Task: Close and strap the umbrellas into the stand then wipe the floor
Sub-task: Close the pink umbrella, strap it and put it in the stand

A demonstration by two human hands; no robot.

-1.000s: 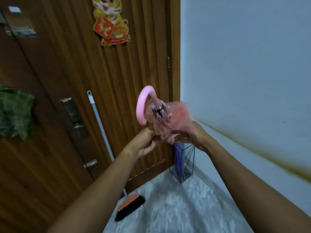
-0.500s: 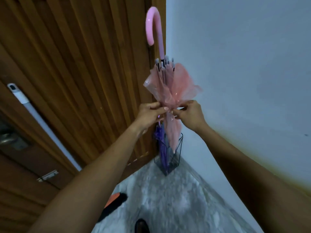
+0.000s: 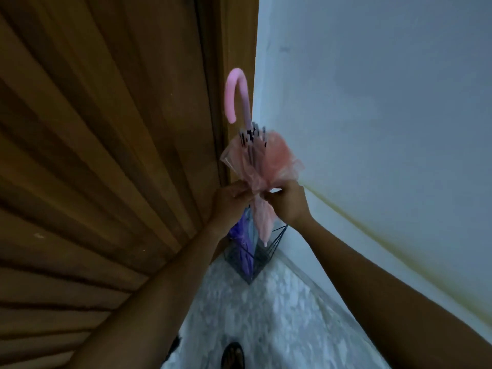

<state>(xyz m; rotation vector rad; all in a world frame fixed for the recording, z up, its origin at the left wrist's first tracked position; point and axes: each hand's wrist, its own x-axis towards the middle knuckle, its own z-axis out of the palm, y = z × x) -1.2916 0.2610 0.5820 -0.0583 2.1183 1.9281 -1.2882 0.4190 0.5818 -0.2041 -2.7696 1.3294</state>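
Pink translucent umbrella: closed, upright, directly above the wire umbrella stand, with the hooked pink handle uppermost and the tip at the stand's open top; cannot tell whether the tip is inside the rim. Canopy loosely bunched, flaring out above a gathered waist. Left hand: above the stand on its door side, fingers curled and pinching the gathered waist. Right hand: above the stand on its wall side, fingers curled and pinching the same waist from the opposite side, fingertips of both hands nearly meeting. Strap too blurred to identify. Purple umbrella: folded, standing inside the stand, leaning toward the door side. Stand set on the pale marbled floor, in the corner between the ribbed wooden door and the white wall. Sandalled foot on the floor, well in front of the stand.
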